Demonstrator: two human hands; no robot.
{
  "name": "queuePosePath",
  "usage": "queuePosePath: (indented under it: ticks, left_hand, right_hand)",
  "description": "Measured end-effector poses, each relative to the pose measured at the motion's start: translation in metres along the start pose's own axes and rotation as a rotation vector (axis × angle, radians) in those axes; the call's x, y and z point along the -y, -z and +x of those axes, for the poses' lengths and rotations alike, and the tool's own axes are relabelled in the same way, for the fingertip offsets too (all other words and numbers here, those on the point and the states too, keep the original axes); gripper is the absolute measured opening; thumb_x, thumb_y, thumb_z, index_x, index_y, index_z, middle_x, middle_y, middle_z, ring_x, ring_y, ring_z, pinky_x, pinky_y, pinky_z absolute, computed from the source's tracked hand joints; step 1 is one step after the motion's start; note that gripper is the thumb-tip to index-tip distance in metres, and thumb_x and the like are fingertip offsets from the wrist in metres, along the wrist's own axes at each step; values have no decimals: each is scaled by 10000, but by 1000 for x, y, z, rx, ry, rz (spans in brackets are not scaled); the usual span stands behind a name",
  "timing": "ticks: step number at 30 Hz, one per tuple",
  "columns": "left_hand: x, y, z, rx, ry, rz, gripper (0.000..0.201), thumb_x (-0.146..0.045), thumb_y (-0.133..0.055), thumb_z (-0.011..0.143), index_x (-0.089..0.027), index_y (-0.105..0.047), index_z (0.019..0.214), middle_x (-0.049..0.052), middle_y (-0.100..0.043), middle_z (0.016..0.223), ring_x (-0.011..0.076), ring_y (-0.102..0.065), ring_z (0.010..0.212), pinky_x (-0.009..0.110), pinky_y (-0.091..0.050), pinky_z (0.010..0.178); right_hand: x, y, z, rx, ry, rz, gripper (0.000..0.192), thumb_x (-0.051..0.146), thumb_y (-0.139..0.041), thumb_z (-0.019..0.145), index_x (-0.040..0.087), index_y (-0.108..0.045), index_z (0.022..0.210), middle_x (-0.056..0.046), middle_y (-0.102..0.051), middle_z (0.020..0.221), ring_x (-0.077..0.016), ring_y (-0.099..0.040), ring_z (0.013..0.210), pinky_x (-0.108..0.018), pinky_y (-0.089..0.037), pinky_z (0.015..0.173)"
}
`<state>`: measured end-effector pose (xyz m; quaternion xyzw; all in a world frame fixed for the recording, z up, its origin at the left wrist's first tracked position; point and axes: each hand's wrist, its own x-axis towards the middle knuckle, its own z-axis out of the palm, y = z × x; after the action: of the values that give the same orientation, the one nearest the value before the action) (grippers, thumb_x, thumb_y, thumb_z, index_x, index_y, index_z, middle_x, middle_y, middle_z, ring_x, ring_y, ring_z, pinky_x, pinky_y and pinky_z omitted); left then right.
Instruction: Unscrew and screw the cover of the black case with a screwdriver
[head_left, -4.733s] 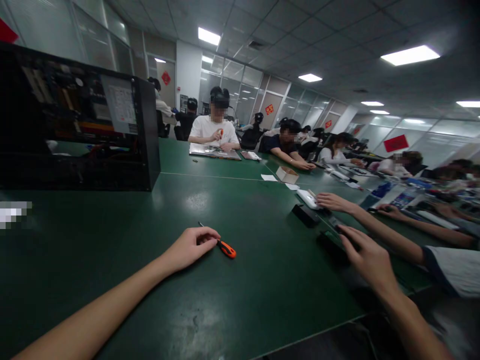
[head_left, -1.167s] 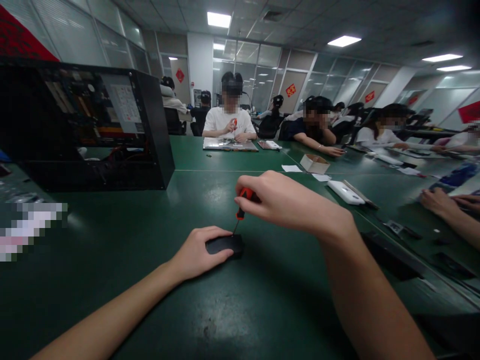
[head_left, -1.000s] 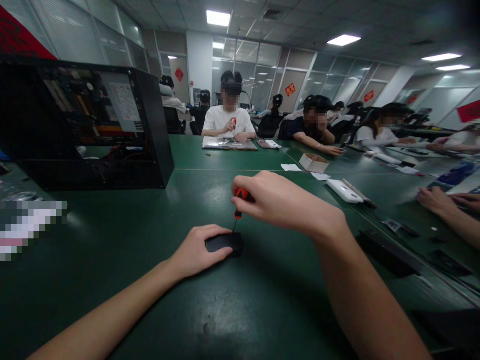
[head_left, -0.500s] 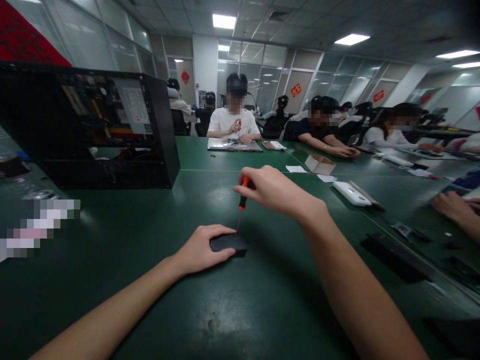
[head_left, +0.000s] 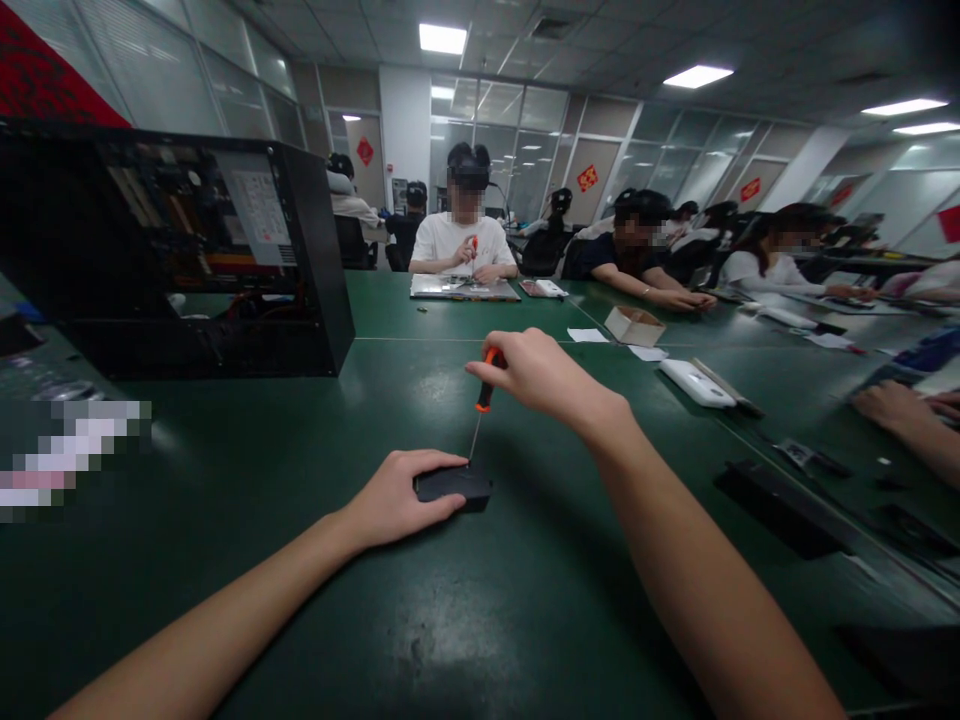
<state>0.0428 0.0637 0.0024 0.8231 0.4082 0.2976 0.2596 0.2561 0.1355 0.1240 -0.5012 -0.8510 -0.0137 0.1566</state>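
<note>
A small black box-shaped part (head_left: 469, 487) lies on the green table (head_left: 360, 640). My left hand (head_left: 401, 495) grips it from the left, thumb along the near side and fingers along the far side. Above it, my right hand (head_left: 521, 370) is closed around the orange and black handle of a screwdriver (head_left: 485, 395). The screwdriver stands nearly upright, leaning slightly, and its tip meets the far edge of the black part beside my left fingertips. Whatever sits under the tip is too small to make out.
An open black computer case (head_left: 311, 260) stands at the left. To the right are a white device (head_left: 696, 384), a small open box (head_left: 634, 327) and a long black piece (head_left: 780, 508). Across the table, a person in a white shirt (head_left: 463, 240) works on a flat panel (head_left: 465, 288).
The whole view has shifted slightly, so things appear a little further left. Both hands keep their grips, and the screwdriver tip stays at the same edge of the black part.
</note>
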Motion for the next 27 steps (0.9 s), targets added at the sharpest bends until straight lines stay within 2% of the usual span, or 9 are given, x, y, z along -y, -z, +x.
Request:
queuePosePath:
  ticks: [5,11,14,16,19,22,27]
  left_hand:
    - [0,0,0,-12,-8,9,384,-323,-727,833,-220,-727,1202,69,-762,1168,266,-718,1033,364,-543,929]
    - [1,0,0,-18,-15,9,390,-335,-730,837,-227,-724,1211,71,-758,1180,269,-713,1046,369,-544,937]
    - [3,-1,0,-17,-29,13,387,-340,-729,839,-229,-721,1209,66,-757,1181,269,-712,1052,363,-540,944]
    - [3,-1,0,-15,-34,17,391,-334,-724,840,-229,-711,1216,65,-754,1180,266,-710,1052,359,-536,943]
    - [3,0,-1,-12,-25,25,438,-322,-742,812,-223,-679,1234,65,-743,1183,264,-707,1042,357,-531,935]
    - [3,1,-2,3,20,49,432,-319,-768,773,-217,-671,1181,59,-744,1108,258,-712,959,336,-545,843]
    - [3,1,-3,4,64,28,377,-328,-768,775,-214,-674,1121,40,-738,1011,233,-707,872,305,-534,769]
  right_hand:
    - [2,2,-3,-39,-9,-15,349,494,-579,962,167,-698,966,-96,-708,832,-198,-618,726,-276,-328,605]
    - [12,14,-12,-17,132,29,288,446,-595,949,176,-693,958,-55,-682,796,-166,-591,701,-264,-317,607]
    - [15,23,-18,60,250,125,109,256,-617,896,174,-676,937,-26,-685,802,-137,-583,706,-241,-336,619]
    - [17,28,-22,123,331,190,90,160,-630,838,176,-670,917,-6,-687,817,-120,-576,707,-224,-352,622]
    - [19,33,-27,165,345,218,27,184,-665,840,175,-686,855,-5,-687,794,-122,-579,698,-227,-369,619]
    - [23,33,-29,165,370,248,74,167,-635,877,174,-707,859,-19,-707,828,-132,-610,743,-237,-400,678]
    - [32,34,-29,107,481,355,160,65,-577,831,170,-682,892,-2,-701,849,-121,-612,764,-227,-418,723]
